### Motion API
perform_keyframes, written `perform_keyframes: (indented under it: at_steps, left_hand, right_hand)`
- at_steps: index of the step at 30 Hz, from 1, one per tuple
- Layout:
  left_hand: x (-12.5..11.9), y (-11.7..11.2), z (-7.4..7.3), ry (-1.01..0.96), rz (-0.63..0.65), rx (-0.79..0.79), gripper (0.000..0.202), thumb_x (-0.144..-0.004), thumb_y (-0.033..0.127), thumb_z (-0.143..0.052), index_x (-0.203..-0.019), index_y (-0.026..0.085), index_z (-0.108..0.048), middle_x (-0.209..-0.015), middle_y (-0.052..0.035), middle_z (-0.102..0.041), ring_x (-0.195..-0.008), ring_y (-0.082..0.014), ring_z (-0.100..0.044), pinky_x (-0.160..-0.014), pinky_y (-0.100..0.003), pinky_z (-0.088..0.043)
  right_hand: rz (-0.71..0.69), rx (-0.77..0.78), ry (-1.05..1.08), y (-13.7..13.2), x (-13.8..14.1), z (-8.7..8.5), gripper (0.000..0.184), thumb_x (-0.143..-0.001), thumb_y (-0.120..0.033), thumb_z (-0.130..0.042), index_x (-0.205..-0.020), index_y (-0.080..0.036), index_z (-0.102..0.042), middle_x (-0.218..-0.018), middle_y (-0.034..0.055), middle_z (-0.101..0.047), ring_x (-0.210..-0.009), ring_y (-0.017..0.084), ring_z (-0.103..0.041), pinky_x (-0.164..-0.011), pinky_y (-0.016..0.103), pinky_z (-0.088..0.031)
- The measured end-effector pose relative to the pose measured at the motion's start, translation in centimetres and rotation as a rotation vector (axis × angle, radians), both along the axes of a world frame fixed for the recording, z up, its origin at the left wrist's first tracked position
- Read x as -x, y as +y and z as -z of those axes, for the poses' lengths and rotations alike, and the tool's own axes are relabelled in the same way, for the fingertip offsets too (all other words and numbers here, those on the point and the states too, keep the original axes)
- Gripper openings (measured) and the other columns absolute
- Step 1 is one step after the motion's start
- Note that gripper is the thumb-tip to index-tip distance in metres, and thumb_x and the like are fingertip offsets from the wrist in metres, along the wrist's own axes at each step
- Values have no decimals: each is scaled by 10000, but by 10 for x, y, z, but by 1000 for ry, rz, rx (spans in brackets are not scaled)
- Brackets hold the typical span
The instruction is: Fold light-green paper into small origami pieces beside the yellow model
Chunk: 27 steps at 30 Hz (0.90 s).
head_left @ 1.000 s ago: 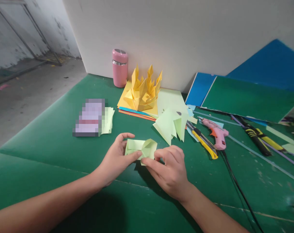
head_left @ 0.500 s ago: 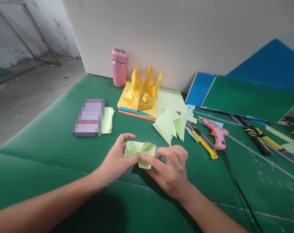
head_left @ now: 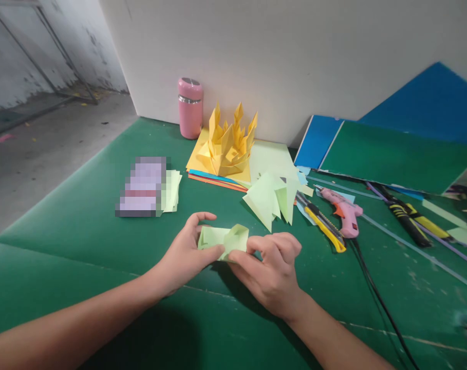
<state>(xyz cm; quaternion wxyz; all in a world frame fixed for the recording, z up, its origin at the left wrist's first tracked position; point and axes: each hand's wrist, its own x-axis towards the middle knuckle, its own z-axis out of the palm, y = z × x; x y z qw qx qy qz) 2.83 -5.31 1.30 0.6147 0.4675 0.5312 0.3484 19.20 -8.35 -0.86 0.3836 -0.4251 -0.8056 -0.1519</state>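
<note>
Flask (head_left: 190,115), glue gun (head_left: 346,211) and cutter (head_left: 324,227) on a table (head_left: 82,210)
Flask upright by the far edge; glue gun lying just right of the cutter.

The folded square-edged paper piece (head_left: 213,237) is pale green, as are the pointed folded paper pieces (head_left: 262,200). Golden yellow colours the spiky folded-paper crown (head_left: 227,154); the flat stack of paper sheets (head_left: 213,178) beneath shows yellow, blue and orange edges. The cylindrical metal-banded flask (head_left: 190,118) is pink with 1 silver ring. The pistol-shaped plastic glue gun (head_left: 348,216) is pink with an orange trigger, the slim plastic-handled cutter (head_left: 325,231) yellow and dark. The smooth flat counter (head_left: 102,231) is deep green. The pixelated rectangular object (head_left: 143,177) seems lavender with 1 reddish band.
</note>
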Motion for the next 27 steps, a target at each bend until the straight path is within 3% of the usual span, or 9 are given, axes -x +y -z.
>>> perform_keyframes:
  at_steps: [6, 12, 20, 22, 24, 27]
  left_hand:
    - [-1, -1, -2, -6, -10, 14, 528, -584, 230, -671, -1067, 214, -456, -700, 74, -534, -596, -115, -537, -541, -222, -433]
    - [-2, 0, 0, -5, -2, -31, 515, -581, 220, -673, -1043, 209, -446, -751, 67, -537, -645, -116, -552, -579, -226, -454]
    - [-2, 0, 0, 13, -4, -60, 493, -616, 222, -660, -1059, 208, -446, -704, 68, -536, -633, -123, -552, -561, -227, -442]
    - [0, 0, 1, 33, 8, -88, 488, -633, 227, -654, -1066, 207, -429, -654, 80, -527, -601, -123, -548, -551, -228, -433]
    - [1, 0, 3, 78, 34, -148, 485, -659, 229, -640, -1085, 211, -409, -642, 84, -525, -576, -120, -543, -544, -228, -424]
    - [3, -1, 7, 160, 102, -256, 454, -712, 222, -602, -1111, 224, -385, -674, 71, -546, -585, -124, -548, -547, -229, -411]
  right_hand:
    - [5, -40, -29, 0, 0, 2, 178, -791, -160, -658, -645, -248, -606, -733, 7, -505, -799, 176, -400, -787, 331, -286]
    - [12, -20, -28, 0, 0, 2, 74, -809, -173, -649, -806, -246, -657, -775, 24, -563, -822, 188, -420, -828, 352, -293]
    - [-26, -25, -18, 0, -1, 4, 154, -847, -200, -613, -702, -250, -599, -751, -1, -564, -804, 168, -444, -861, 365, -280]
    - [-64, 3, 34, 0, -2, 4, 117, -854, -339, -625, -770, -257, -614, -794, 12, -556, -831, 181, -457, -875, 383, -289]
    - [-91, 64, 132, 0, -4, 2, 253, -849, -496, -580, -907, -252, -614, -869, 36, -546, -870, 203, -474, -866, 399, -319]
    - [-99, 215, 260, 3, -7, 0, 357, -886, -481, -477, -1119, -218, -536, -1005, 74, -534, -945, 232, -506, -843, 412, -358]
